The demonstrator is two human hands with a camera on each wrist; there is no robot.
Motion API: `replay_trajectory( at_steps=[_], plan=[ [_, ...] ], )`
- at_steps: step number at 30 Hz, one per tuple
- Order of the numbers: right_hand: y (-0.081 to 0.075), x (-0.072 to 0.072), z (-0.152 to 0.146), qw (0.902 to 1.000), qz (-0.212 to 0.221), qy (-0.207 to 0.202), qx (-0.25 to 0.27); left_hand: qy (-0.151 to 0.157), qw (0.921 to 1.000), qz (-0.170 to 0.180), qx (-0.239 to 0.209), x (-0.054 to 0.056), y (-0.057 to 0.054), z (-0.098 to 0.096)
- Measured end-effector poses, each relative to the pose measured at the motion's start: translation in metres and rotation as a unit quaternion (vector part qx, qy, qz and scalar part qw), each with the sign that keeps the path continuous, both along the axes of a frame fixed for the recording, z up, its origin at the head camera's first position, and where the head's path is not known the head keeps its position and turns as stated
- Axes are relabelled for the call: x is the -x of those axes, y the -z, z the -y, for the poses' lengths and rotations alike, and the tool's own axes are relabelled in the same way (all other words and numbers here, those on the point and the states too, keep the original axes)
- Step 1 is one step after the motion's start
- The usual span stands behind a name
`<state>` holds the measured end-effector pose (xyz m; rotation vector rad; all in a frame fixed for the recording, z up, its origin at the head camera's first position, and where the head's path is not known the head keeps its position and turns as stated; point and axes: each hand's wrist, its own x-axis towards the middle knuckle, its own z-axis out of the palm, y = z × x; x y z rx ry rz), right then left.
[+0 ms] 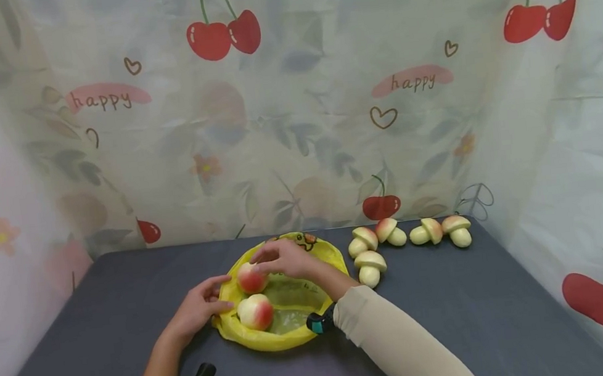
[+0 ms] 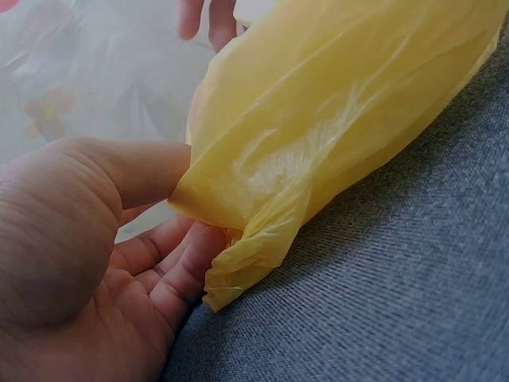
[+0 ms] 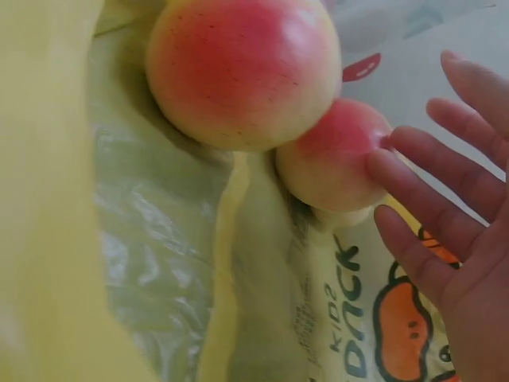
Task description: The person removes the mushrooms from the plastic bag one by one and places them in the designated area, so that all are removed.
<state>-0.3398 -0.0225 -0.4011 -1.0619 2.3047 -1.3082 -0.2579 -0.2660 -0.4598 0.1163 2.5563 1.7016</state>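
Head view, from the left: on the dark desk (image 1: 140,293), the left hand (image 1: 197,309) pinches the left edge of an open yellow bag (image 1: 274,341), its thumb and fingers clamped on the plastic. Inside the bag's left half sit two round red-and-cream fruits, the near fruit (image 1: 255,312) and the far fruit (image 1: 250,279). Over the bag, the right hand (image 1: 286,258) has its fingers apart and fairly straight, fingertips at the far fruit. Right of the bag lie three mushrooms (image 1: 370,261), then two more mushrooms (image 1: 432,231) farther right.
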Motion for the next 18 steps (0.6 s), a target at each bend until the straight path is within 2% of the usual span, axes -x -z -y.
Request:
replay_trajectory(
  at_steps=[2, 7, 9, 14, 18],
  plan=[
    [0.001, -0.002, 0.002, 1.0000, 0.004, -0.002, -0.001, 0.000, 1.0000, 0.000, -0.002, -0.004, -0.006, -0.003],
    [0.006, -0.007, 0.006, 0.9984, 0.050, -0.023, 0.016, 0.003, 1.0000, -0.002, 0.000, -0.016, -0.028, -0.010],
    [0.009, -0.008, 0.008, 0.9977, 0.057, -0.036, 0.014, 0.005, 1.0000, -0.002, 0.000, -0.019, -0.033, -0.011],
    [0.017, -0.008, 0.010, 0.9967, 0.023, -0.073, -0.029, 0.008, 0.9999, 0.000, -0.008, -0.021, -0.034, -0.012],
    [0.020, -0.008, 0.010, 0.9913, 0.014, -0.114, -0.065, 0.011, 0.9999, -0.001, -0.010, -0.019, -0.032, -0.012]
  ],
)
